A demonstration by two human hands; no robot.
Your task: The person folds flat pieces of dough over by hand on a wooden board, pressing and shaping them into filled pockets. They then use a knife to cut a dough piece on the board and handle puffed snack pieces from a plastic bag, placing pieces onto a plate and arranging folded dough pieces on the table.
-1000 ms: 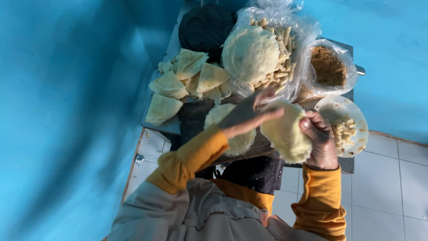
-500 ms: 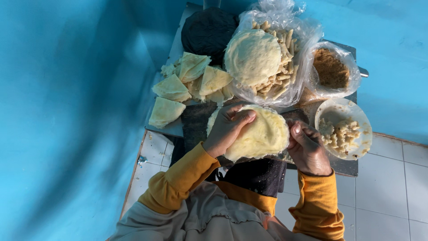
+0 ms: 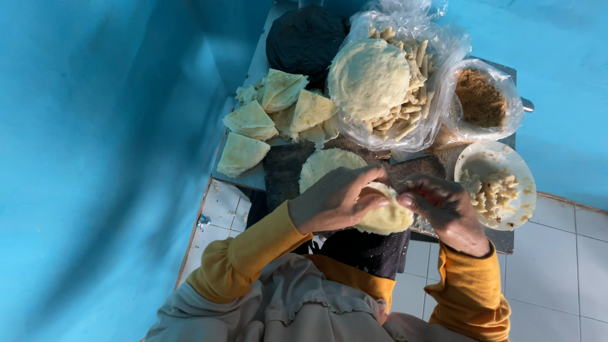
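Both hands meet over the near edge of the bench (image 3: 278, 174), pinching one pale, soft round of dough (image 3: 385, 218) between them. The left hand (image 3: 335, 199) lies knuckles up, fingers curled over the dough's left side, its grip pressed onto the fold. The right hand (image 3: 443, 209) comes in from the right, thumb and fingertips pinching the dough's right edge. The dough bulges below the fingers as a smooth, thick half-moon. Both wrists are bent inward, in mustard-yellow sleeves.

Just beyond the left hand a flat round wrapper (image 3: 326, 166), pale and matt, lies on a dark board (image 3: 285, 171); the hand hides its near edge. To the right, near the right hand, stands one white plate (image 3: 506, 161) with a heap of pale, lumpy filling (image 3: 491, 193).

Farther off, in the middle, an open clear plastic bag (image 3: 437, 50) holds a stack of round wrappers (image 3: 368, 79), floury on top, ringed by short pale sticks (image 3: 411, 88) too many to count. To its right a second clear bag (image 3: 513, 104) holds brown crumbs (image 3: 480, 98). At the far left lie folded triangles (image 3: 252, 121) of the same pale dough, about five in view, overlapping, with small scraps beside them. Behind them sits one black, crinkled bag (image 3: 304, 38). Blue walls (image 3: 95, 158) close in on the left and at the far side; white tiles (image 3: 557, 253) cover the floor.
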